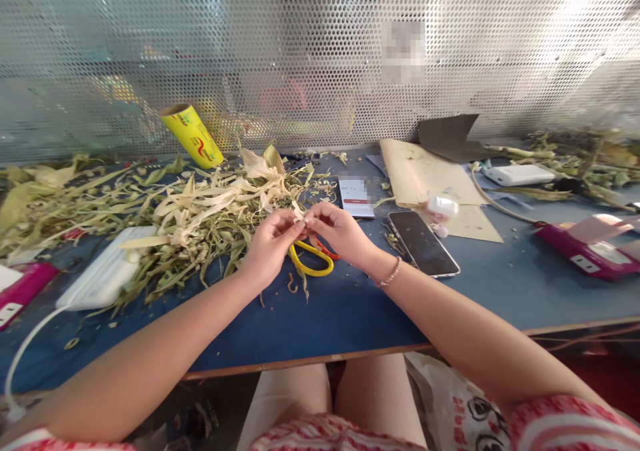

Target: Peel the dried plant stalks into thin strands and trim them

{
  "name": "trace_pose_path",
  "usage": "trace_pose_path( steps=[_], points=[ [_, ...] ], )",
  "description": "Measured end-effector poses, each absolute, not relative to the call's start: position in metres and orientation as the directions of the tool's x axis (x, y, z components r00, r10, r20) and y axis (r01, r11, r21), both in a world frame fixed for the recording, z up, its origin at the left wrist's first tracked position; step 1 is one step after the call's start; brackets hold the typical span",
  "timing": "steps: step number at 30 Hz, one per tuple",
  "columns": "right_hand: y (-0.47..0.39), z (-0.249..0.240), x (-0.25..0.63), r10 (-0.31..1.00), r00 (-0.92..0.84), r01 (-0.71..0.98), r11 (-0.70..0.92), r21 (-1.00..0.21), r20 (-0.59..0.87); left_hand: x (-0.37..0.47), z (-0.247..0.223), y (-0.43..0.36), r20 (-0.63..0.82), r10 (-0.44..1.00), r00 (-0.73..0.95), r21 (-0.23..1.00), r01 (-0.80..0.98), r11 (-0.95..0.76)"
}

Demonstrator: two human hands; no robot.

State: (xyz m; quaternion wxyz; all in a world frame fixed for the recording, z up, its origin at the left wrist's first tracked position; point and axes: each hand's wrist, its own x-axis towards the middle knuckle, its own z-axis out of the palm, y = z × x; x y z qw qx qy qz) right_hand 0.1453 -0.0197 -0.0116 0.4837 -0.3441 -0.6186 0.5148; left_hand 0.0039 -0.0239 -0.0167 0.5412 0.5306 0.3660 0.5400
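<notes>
My left hand (270, 243) and my right hand (341, 232) meet over the middle of the table, fingertips pinched together. Between them sticks up a small pale dried plant piece (299, 211), its lower part hidden by the fingers. Just below lies a pair of scissors (311, 272) with yellow loop handles, partly covered by my right hand. A bit of red-orange shows beside the loops. To the left of my left hand spreads a heap of dried leaves and stalks (210, 204), topped by a pale papery bunch (263, 166).
Behind the heap leans a yellow cardboard tube (193, 134). A lit screen (356, 196) and a dark phone (424, 243) lie near my right hand. Farther right are brown paper (415, 178) and a magenta power strip (585, 251). A white power bank (107, 268) sits left.
</notes>
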Motion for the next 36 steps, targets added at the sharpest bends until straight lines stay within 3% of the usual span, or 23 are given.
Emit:
trace_pose_path(
  steps=[6, 12, 18, 25, 30, 36],
  points=[
    [-0.0214, -0.0124, 0.1432, 0.938, -0.28, -0.096, 0.187, -0.978, 0.207, 0.0051, -0.0087, -0.0275, 0.131, 0.971, 0.201, 0.948, -0.313, -0.063],
    [-0.0194, -0.0169, 0.1422, 0.939, -0.266, -0.102, 0.197, -0.975, 0.218, 0.0029, -0.0101, -0.0263, 0.106, 0.96, 0.26, 0.956, -0.292, -0.027],
    [-0.0204, -0.0149, 0.1419, 0.938, -0.248, -0.068, 0.234, -0.97, 0.244, 0.002, -0.0123, -0.0247, 0.18, 0.928, 0.327, 0.957, -0.276, -0.089],
    [-0.0211, -0.0146, 0.1402, 0.936, -0.233, -0.05, 0.261, -0.964, 0.266, 0.0, -0.0158, -0.022, 0.169, 0.95, 0.261, 0.976, -0.18, -0.125],
    [-0.0212, -0.0147, 0.1409, 0.938, -0.226, -0.055, 0.257, -0.965, 0.262, 0.0031, -0.0135, -0.0241, 0.147, 0.967, 0.206, 0.969, -0.226, -0.099],
    [-0.0208, -0.0179, 0.139, 0.929, -0.188, 0.073, 0.338, -0.938, 0.32, 0.0065, -0.0092, -0.0263, 0.106, 0.988, 0.114, 0.97, -0.229, -0.078]
  ],
)
